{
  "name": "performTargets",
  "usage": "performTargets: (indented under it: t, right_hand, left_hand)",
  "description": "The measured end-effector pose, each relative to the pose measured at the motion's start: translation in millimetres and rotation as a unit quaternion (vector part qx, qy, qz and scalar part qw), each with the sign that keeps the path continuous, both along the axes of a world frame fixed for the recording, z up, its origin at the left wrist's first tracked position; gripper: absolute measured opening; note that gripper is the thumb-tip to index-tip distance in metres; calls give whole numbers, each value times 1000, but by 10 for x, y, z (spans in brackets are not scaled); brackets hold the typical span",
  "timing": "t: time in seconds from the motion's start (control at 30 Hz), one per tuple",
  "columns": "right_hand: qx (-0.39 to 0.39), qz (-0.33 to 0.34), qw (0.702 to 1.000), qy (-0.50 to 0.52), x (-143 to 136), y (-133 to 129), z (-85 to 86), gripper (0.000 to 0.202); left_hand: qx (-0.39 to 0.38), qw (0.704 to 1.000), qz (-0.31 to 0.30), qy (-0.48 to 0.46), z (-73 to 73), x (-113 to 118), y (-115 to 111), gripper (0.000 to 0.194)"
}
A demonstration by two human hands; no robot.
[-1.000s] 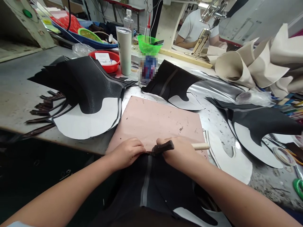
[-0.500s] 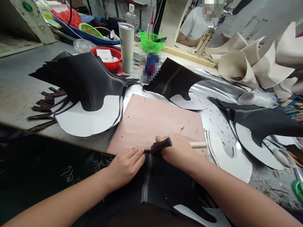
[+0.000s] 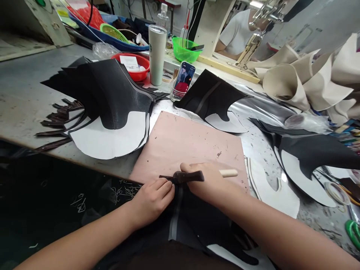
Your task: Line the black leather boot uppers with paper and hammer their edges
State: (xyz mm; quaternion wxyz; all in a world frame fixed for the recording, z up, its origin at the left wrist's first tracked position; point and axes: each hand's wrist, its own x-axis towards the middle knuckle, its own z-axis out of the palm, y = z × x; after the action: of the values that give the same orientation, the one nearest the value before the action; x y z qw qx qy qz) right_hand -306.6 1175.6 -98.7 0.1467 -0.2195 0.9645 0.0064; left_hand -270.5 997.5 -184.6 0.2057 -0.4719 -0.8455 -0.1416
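My right hand is closed around a hammer with a pale wooden handle. The hammer's dark head is low over the upper edge of a black boot-upper piece with a grey tape stripe down it. My left hand has its fingers pressed together at that same edge, left of the head, where a thin dark brown strip shows. The edge lies on a pinkish board; the rest of the piece hangs toward my lap. The hammer head hides the spot beneath it.
Stacked black pieces with white backing lie left; similar pieces stand behind the board and others lie right. A phone leans in a glass near a tumbler. Green-handled scissors lie right. A person sits beyond.
The hammer head has tipped lower and moved slightly left over the edge, with its handle drawn left. My left fingers have curled more at the edge. The view has shifted slightly.
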Motion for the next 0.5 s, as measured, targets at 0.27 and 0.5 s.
performTargets:
  t: [0.27, 0.5]
  right_hand:
    - [35, 21, 999, -25, -55, -72, 72, 15]
    - [69, 36, 997, -22, -178, -156, 57, 18]
  left_hand:
    - [0, 1000, 9, 18, 15, 53, 51, 17]
    - [-30, 998, 42, 21, 43, 156, 101, 23]
